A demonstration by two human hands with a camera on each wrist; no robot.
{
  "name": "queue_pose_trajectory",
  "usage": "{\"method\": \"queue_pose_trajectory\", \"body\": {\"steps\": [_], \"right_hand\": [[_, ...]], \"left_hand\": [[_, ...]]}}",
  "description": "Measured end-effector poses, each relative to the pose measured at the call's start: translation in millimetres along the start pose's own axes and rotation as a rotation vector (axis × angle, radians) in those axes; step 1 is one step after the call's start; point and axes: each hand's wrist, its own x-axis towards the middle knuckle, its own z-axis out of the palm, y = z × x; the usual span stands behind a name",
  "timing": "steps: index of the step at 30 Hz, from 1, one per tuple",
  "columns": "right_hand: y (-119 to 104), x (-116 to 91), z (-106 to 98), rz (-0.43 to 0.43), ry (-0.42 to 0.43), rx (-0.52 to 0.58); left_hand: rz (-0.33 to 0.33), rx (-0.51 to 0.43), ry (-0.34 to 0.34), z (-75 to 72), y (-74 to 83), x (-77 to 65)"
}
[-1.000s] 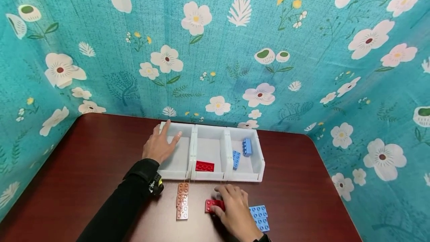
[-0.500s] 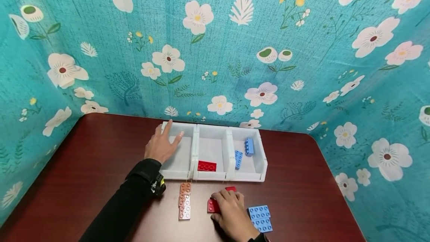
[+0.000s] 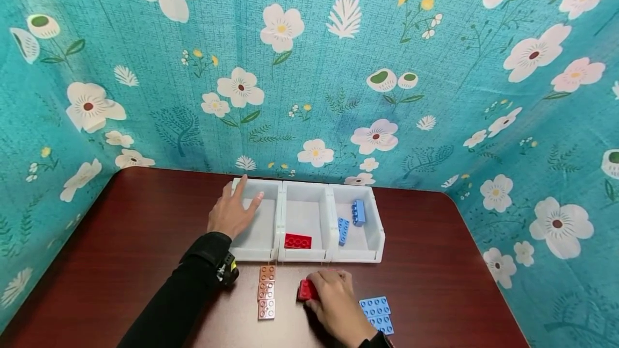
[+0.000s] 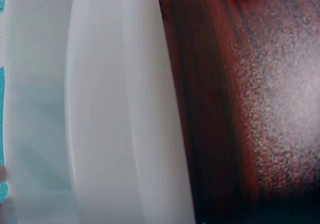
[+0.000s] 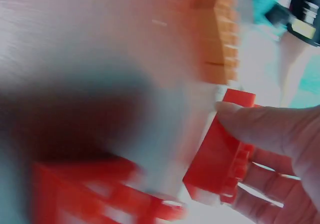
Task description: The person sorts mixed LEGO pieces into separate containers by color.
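My right hand [image 3: 337, 301] pinches a red building brick [image 3: 306, 290] in front of the middle bin; in the right wrist view the thumb lies on one side of the red brick [image 5: 217, 149] and the fingers on its studded side. It looks raised off the table. A second red brick [image 5: 85, 194] shows blurred at lower left there. My left hand [image 3: 231, 212] rests at the left bin [image 3: 258, 222], fingers spread and thumb over its inside. The left wrist view holds mostly the white bin wall [image 4: 105, 103].
A red brick [image 3: 297, 241] lies in the middle bin [image 3: 303, 214]. Blue bricks [image 3: 358, 212] lie in the right bin [image 3: 376, 224]. Orange bricks [image 3: 266, 291] stand in a column on the table; more blue bricks [image 3: 377, 314] sit right of my right hand.
My right hand has closed its fingers round the red brick and lifted it slightly from the table. The left hand has stayed at the left bin.
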Motion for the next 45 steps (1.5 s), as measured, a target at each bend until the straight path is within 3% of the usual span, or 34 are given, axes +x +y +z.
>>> {"method": "queue_pose_trajectory", "body": {"steps": [10, 22, 32, 45], "right_hand": [[10, 55, -70, 0.019, 0.062, 0.045], [11, 103, -116, -0.067, 0.203, -0.040], [9, 116, -126, -0.071, 0.192, -0.042], [11, 113, -122, -0.027, 0.194, -0.030]], "left_hand": [[0.001, 0.004, -0.003, 5.5, 0.7, -5.2], [-0.001, 0.003, 0.002, 4.5, 1.6, -5.5], [-0.009, 0.000, 0.008, 3.9, -0.9, -5.3], [-0.016, 0.003, 0.006, -0.4, 1.9, -0.9]]}}
